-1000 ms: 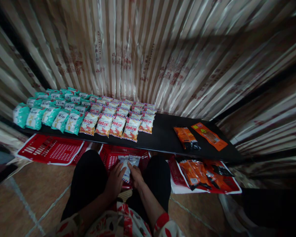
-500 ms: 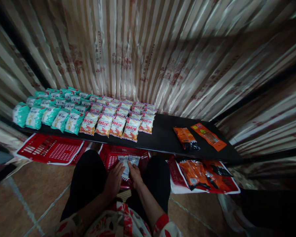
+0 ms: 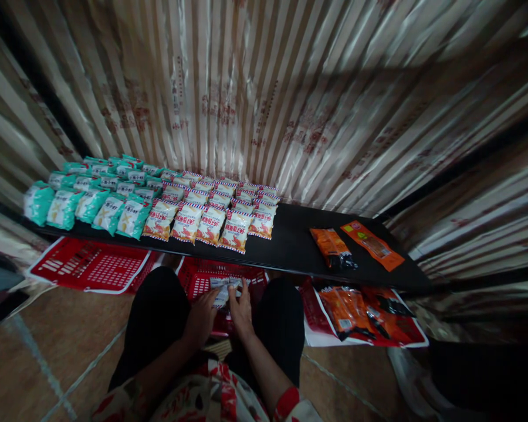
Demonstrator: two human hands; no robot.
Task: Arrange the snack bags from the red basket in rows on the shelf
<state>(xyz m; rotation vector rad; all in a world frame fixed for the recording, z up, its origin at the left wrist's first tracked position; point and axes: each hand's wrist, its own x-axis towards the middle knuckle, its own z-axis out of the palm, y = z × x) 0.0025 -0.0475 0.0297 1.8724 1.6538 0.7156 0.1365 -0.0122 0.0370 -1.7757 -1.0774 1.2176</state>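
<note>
Both my hands are down in a red basket (image 3: 250, 278) between my knees. My left hand (image 3: 201, 316) and my right hand (image 3: 241, 308) are each closed on pale snack packets (image 3: 222, 288), which sit between them over the basket. Just above the basket a low black shelf (image 3: 290, 243) carries rows of red-and-white snack packets (image 3: 211, 208) in the middle and teal snack packets (image 3: 92, 193) on the left.
Two orange packets (image 3: 352, 246) lie on the shelf's right part. A second red basket (image 3: 90, 266) sits on the floor at left. At right a red tray (image 3: 407, 334) holds more orange packets (image 3: 347, 308). Striped curtain hangs behind. Tiled floor lies below.
Both hands have moved a little forward and up over the basket, carrying the pale packets with them. The shelf's rows have not changed.
</note>
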